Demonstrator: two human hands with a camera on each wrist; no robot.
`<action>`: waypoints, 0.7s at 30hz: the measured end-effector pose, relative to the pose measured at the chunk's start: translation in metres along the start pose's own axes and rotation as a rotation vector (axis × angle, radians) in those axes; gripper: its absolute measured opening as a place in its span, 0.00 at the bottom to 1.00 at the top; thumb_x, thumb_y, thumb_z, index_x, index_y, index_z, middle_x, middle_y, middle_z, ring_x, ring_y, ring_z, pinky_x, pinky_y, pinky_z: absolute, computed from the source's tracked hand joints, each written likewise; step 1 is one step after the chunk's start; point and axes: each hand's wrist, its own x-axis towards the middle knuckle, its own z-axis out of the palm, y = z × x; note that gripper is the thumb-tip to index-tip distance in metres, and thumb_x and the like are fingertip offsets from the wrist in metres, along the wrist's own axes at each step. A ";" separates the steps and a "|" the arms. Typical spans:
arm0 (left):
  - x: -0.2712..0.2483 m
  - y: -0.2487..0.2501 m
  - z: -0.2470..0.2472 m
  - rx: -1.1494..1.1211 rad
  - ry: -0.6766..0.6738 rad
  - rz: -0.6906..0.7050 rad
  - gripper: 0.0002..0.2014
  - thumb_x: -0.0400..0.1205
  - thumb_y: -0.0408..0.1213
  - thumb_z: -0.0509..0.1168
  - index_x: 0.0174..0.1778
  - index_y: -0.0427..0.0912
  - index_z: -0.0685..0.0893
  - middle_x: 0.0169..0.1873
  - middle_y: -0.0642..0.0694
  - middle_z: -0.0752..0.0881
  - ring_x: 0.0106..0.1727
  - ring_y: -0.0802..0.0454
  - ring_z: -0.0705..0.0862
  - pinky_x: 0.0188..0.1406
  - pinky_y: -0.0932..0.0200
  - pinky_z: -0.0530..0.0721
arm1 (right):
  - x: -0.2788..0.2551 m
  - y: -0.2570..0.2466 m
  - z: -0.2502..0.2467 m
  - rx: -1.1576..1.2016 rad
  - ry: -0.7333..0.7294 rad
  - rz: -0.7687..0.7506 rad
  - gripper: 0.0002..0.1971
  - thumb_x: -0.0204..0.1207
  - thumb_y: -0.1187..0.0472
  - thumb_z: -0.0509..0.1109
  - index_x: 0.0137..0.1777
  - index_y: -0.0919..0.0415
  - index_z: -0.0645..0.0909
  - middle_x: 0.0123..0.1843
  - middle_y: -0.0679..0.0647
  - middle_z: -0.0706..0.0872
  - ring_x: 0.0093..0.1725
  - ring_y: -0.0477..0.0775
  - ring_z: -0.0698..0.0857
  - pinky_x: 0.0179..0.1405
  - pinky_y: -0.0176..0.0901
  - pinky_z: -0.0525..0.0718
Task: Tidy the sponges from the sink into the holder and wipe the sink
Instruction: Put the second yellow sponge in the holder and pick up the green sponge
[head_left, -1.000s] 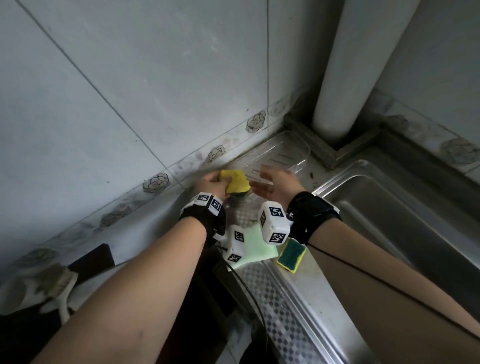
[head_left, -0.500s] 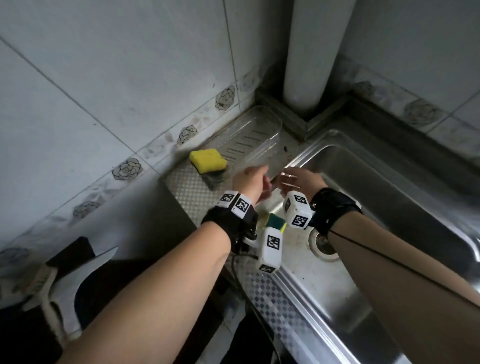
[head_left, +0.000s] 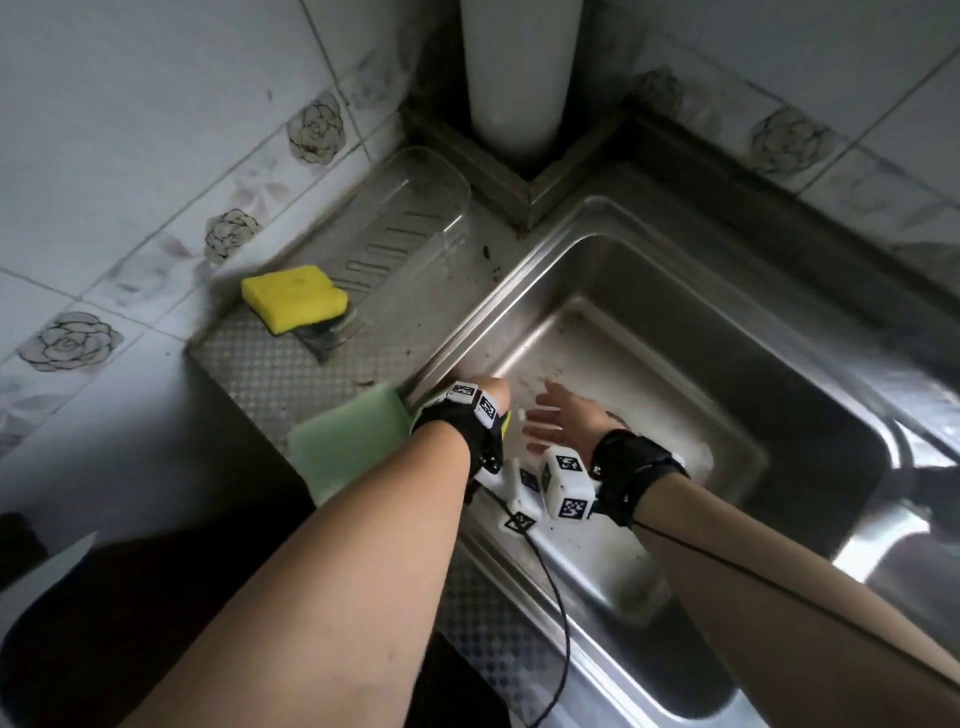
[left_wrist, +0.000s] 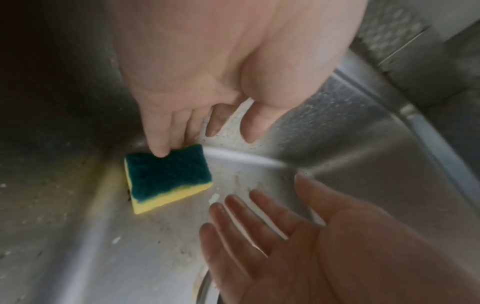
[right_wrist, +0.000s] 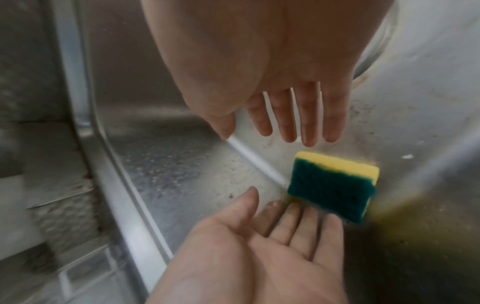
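both hands are down in the steel sink (head_left: 649, 291), near its left corner by the drainboard. a green-and-yellow sponge (left_wrist: 168, 176) lies flat on the sink floor, scouring side up, tucked close to where the floor meets the wall. the left hand (left_wrist: 197, 67) reaches down with fingers straight and spread a little, and one fingertip touches the far edge of the sponge's green face; the thumb stands apart and nothing is gripped. the right hand (right_wrist: 262, 59) hangs just beside it, palm toward the sponge, fingers straight and slightly fanned, holding nothing and clear of the sponge. in the head view the sponge is almost wholly hidden behind the left wrist, with only a sliver of yellow showing at the strap. on the patterned steel worktop (head_left: 270, 374) left of the sink stands a clear plastic holder (head_left: 415, 208) against the tiled wall (head_left: 156, 130), and a yellow sponge (head_left: 293, 297) sits at its near end, propped on the rim and tilted. a pale green cloth (head_left: 348, 447) lies on the worktop at the sink's edge, partly under the left forearm. a white pipe (head_left: 519, 67) rises in the corner behind the sink. the sink floor shows specks and streaks of grime.
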 end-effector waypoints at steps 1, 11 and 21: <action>0.003 0.002 0.003 -0.054 0.004 -0.032 0.17 0.81 0.33 0.62 0.65 0.31 0.77 0.67 0.35 0.81 0.64 0.34 0.82 0.62 0.51 0.81 | 0.005 0.006 -0.001 0.017 -0.020 0.018 0.29 0.82 0.46 0.58 0.74 0.69 0.70 0.66 0.66 0.79 0.55 0.64 0.83 0.52 0.55 0.83; 0.069 -0.024 0.034 0.006 -0.055 -0.128 0.16 0.78 0.32 0.63 0.62 0.33 0.81 0.66 0.36 0.83 0.63 0.33 0.84 0.62 0.44 0.83 | 0.038 0.040 0.006 0.192 -0.144 0.135 0.38 0.80 0.37 0.51 0.78 0.68 0.65 0.81 0.69 0.66 0.78 0.72 0.69 0.77 0.66 0.68; 0.014 -0.001 0.021 -0.845 0.016 -0.049 0.40 0.51 0.64 0.79 0.58 0.52 0.79 0.58 0.40 0.85 0.53 0.38 0.87 0.49 0.47 0.90 | -0.016 -0.005 -0.023 -0.073 -0.008 -0.187 0.13 0.75 0.61 0.72 0.59 0.57 0.85 0.49 0.58 0.90 0.41 0.55 0.83 0.38 0.45 0.81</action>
